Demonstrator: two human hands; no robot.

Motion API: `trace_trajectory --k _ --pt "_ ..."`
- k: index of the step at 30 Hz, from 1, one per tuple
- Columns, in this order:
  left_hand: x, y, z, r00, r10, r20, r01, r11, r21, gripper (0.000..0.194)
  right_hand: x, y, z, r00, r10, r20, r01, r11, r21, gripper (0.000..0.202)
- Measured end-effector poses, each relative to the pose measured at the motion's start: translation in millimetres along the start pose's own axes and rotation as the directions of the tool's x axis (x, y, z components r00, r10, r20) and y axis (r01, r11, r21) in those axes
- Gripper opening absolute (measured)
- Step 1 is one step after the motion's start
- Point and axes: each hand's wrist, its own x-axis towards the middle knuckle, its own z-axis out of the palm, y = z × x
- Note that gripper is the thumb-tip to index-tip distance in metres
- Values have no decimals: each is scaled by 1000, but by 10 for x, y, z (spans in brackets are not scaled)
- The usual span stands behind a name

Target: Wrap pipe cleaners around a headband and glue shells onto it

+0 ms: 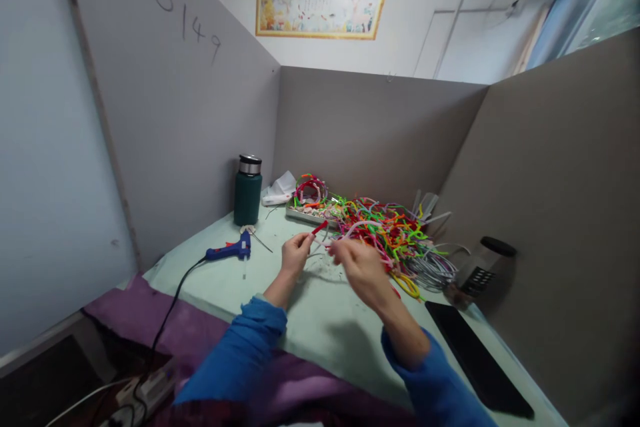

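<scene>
My left hand (296,253) is closed in a pinch above the table, with a short red pipe cleaner (320,227) sticking out past its fingertips. Close beside it, my right hand (363,270) is slightly blurred, its fingers curled around a pale pink pipe cleaner (364,223) that arcs up and to the right. A thin pale strand spans the small gap between both hands. Just behind them lies a big tangled heap of coloured pipe cleaners (400,230). Whether the red and pink pieces are joined, I cannot tell.
On the left are a blue glue gun (229,250) with a trailing cord and a dark green bottle (248,192). A metal tray (307,215) with small pieces stands at the back. To the right are a black flat slab (477,357) and a dark-lidded jar (485,270). Grey partitions surround the table.
</scene>
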Motion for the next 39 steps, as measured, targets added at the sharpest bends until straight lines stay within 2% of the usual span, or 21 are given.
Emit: trace_trajectory --k 3,5,7,9,11,14,18,25,32,35,39 --pt "-4 -22 23 998 7 59 -5 999 -36 36 69 238 271 973 223 53 -228 965 126 29" --pt "-5 -42 38 995 13 103 -8 999 -51 37 118 425 441 918 394 43 -381 848 368 36" --pt "-4 -63 50 989 18 149 -8 998 -62 37 143 576 550 890 454 37 -385 707 593 40" --pt "0 -82 58 982 5 190 11 996 -84 36 135 659 589 891 453 20 -341 640 688 40" --pt "7 -97 65 975 -12 222 39 992 -118 33 102 672 581 906 424 -11 -299 657 692 37" --pt "14 -106 76 969 -17 246 58 986 -158 30 40 618 548 937 346 -36 -249 739 625 33" --pt "12 -89 84 974 -26 224 70 980 -189 28 -1 560 540 970 244 -17 -204 843 497 31" --pt "5 -29 78 973 -62 223 113 968 -224 29 2 646 540 973 176 -147 -122 941 316 29" --pt "-16 2 85 977 8 211 25 988 -153 33 -59 637 558 986 44 -162 -18 987 161 27" --pt "-20 -1 90 977 23 211 12 986 -165 30 -56 633 558 981 59 -185 -28 986 165 27" --pt "-10 -7 86 984 -12 178 45 983 -179 31 -33 649 544 964 150 -222 -96 967 237 30"
